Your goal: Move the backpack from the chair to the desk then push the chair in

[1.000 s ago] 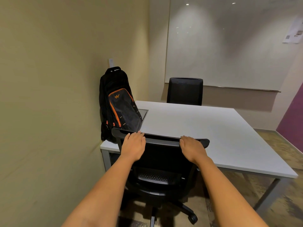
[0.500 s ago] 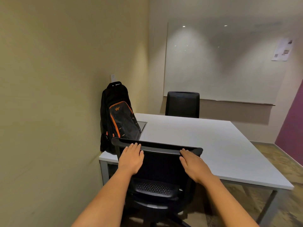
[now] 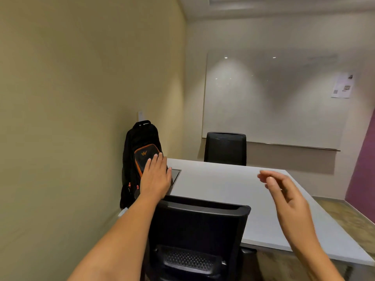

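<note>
A black backpack (image 3: 140, 142) with orange trim stands upright on the white desk (image 3: 227, 189), at its left end against the beige wall. The near black office chair (image 3: 200, 226) stands with its backrest at the desk's front edge, seat tucked below. My left hand (image 3: 155, 176) hovers open above the chair back, in front of the backpack's orange pocket; I cannot tell if it touches the bag. To the right, my right hand (image 3: 284, 195) floats open over the desk, holding nothing.
A second black chair (image 3: 225, 148) stands at the desk's far side under a whiteboard (image 3: 274, 98). A dark cable hatch (image 3: 175, 174) is set in the desk beside the backpack. The beige wall runs close along the left; a purple wall (image 3: 363, 169) is at right.
Both hands have let go of the chair's top rail and lifted up off it. The view has tilted upward and the chair sits close against the desk.
</note>
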The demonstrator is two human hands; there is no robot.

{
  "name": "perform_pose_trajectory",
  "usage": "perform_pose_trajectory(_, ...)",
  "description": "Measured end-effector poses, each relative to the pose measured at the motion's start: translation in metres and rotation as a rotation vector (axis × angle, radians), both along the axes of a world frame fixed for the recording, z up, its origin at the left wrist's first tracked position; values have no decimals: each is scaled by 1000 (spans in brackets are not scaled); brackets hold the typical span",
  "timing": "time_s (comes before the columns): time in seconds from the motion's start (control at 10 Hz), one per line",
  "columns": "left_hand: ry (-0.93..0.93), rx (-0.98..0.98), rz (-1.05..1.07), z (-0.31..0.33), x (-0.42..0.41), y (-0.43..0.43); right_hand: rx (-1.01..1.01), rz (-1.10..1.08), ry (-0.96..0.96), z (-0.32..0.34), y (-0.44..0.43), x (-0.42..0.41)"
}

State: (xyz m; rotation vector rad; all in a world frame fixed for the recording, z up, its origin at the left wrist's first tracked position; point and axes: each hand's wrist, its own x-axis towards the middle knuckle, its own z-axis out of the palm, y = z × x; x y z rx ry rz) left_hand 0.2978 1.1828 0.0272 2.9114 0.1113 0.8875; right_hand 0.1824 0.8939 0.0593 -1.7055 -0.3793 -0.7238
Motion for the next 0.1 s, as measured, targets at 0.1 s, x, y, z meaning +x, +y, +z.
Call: perform_pose_trajectory(0.1,-101,43,43,27,12,0,209,111,-240,45,-3,-32)
